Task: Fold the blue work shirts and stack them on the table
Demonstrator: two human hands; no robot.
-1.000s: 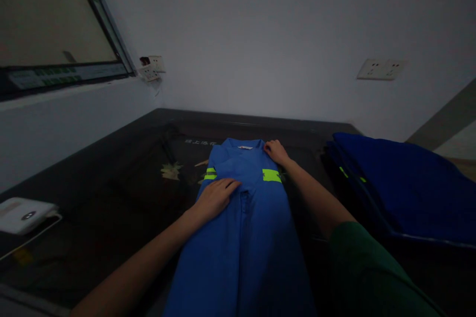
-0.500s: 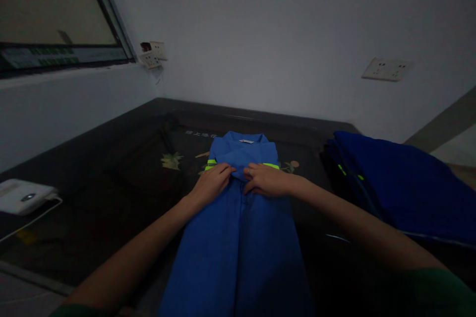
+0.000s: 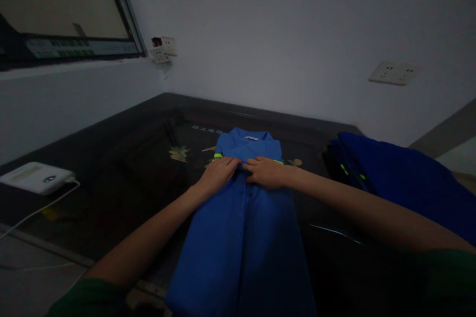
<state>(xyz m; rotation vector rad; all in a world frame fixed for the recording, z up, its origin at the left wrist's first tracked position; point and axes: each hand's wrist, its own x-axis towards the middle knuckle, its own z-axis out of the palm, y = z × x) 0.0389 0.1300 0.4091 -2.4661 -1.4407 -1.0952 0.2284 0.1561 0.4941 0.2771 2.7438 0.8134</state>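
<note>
A blue collared work garment [image 3: 219, 237] lies lengthwise before me on a dark table, with a white label inside its collar and yellow-green strips at its sides. Whether it is one piece or a jacket with trousers I cannot tell. Across its middle, my left hand [image 3: 220, 174] has its fingers bent onto the fabric, gripping it just below the folded upper part. Close beside it, my right hand [image 3: 269, 172] wears a ring and pinches the same cloth near the centre line. The fingertips partly hide the cloth between them.
Folded dark-blue clothes [image 3: 405, 178] with yellow-green strips are stacked at the right. A white device [image 3: 37, 178] with a cable sits at the left. The dark table [image 3: 141, 158] meets the wall, which carries sockets [image 3: 393, 73]; a window [image 3: 70, 4] is upper left.
Both hands have come slightly closer together, and the cloth bunched between them lies flatter. The view has shifted a little, so the table and device appear further right.
</note>
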